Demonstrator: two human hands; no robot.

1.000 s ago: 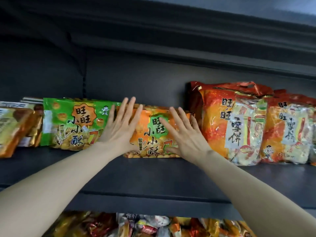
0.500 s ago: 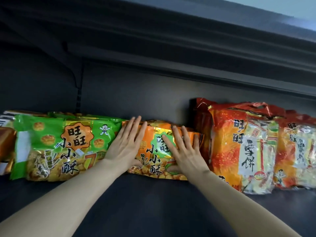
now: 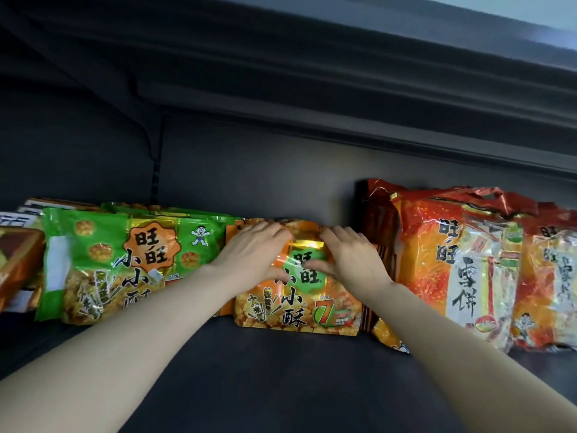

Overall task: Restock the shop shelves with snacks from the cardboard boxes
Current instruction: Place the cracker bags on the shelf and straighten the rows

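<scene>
Plenty of bare shelf (image 3: 281, 385) lies before the row, giving room to pull back. The left hand (image 3: 251, 250) and right hand (image 3: 354, 254) each grip the orange bag (image 3: 296, 310) by its top, fingers curled over it. It stands against the green bag (image 3: 125, 260) and just beside the red bags (image 3: 468, 270). This bag looks almost placed; no boxes show, so what remains is unknown. Behind, the back wall (image 3: 249, 170) rises with open headroom.

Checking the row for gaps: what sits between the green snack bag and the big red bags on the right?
An orange snack bag stands there, left hand and right hand gripping its top, seen in the head view.
</scene>
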